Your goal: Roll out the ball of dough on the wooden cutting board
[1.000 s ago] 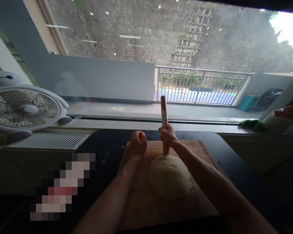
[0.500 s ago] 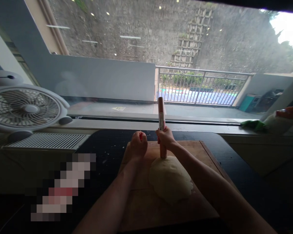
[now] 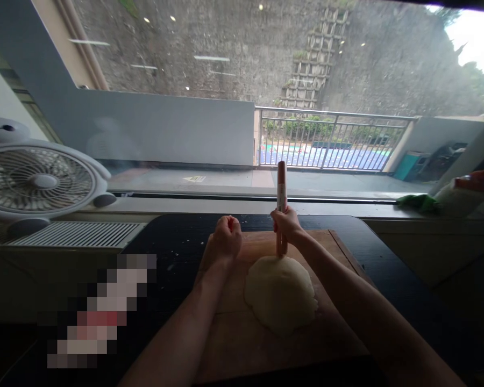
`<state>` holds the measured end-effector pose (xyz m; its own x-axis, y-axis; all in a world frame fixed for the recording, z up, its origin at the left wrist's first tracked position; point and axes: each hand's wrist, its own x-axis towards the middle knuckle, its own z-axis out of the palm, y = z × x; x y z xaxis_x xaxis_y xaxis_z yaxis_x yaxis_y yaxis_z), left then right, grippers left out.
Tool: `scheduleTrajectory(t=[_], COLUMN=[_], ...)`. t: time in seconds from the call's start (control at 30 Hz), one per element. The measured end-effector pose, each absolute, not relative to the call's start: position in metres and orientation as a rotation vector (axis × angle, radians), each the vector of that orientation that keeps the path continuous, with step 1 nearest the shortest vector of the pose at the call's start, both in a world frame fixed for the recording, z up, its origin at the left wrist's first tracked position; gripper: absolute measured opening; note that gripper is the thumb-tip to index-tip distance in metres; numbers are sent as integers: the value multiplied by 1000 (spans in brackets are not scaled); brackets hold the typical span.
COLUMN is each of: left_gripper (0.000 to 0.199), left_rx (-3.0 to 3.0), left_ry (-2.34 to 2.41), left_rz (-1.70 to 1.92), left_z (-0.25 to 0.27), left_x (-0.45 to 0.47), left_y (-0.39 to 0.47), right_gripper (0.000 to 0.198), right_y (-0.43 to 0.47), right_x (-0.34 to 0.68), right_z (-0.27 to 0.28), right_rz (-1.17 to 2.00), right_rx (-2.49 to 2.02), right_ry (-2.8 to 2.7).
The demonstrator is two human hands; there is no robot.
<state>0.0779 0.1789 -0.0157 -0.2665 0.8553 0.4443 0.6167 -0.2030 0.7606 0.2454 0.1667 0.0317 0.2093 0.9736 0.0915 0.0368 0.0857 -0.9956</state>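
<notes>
A flattened round of pale dough (image 3: 280, 298) with an uneven edge lies on a wooden board (image 3: 229, 344). My right hand (image 3: 287, 224) is wrapped round a wooden rolling pin (image 3: 281, 188), held nearly upright, its lower end at the far edge of the dough. I cannot tell whether that end presses on the dough or stands just behind it. Over the far left part of the board, apart from the dough, my left hand (image 3: 227, 235) is closed with its fingers curled in. Whatever it may hold is hidden.
The board sits on a black table (image 3: 177, 269) with white specks at its far left. A white fan (image 3: 44, 180) stands at the left by the window. A green cloth (image 3: 417, 203) and a pale bottle-like thing (image 3: 463, 196) are on the sill at right. A pixelated patch covers something at lower left.
My right hand and the upright rolling pin have shifted to the right along the far edge of the dough. My left hand stays closed in nearly the same place.
</notes>
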Motion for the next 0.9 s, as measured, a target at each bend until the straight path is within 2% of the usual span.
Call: scheduleTrajectory(t=[0.73, 0.9], left_gripper=[18, 19], left_rx=[1698, 1722], left_ry=[1853, 1861], left_rz=[1391, 1405], left_z=[-6, -10], left_x=[78, 77], left_y=[172, 175], right_gripper=[21, 17], right_y=[151, 149], right_x=[282, 278], right_z=[24, 27], right_rz=[907, 901], right_rx=[-1262, -1279], right_ry=[-984, -956])
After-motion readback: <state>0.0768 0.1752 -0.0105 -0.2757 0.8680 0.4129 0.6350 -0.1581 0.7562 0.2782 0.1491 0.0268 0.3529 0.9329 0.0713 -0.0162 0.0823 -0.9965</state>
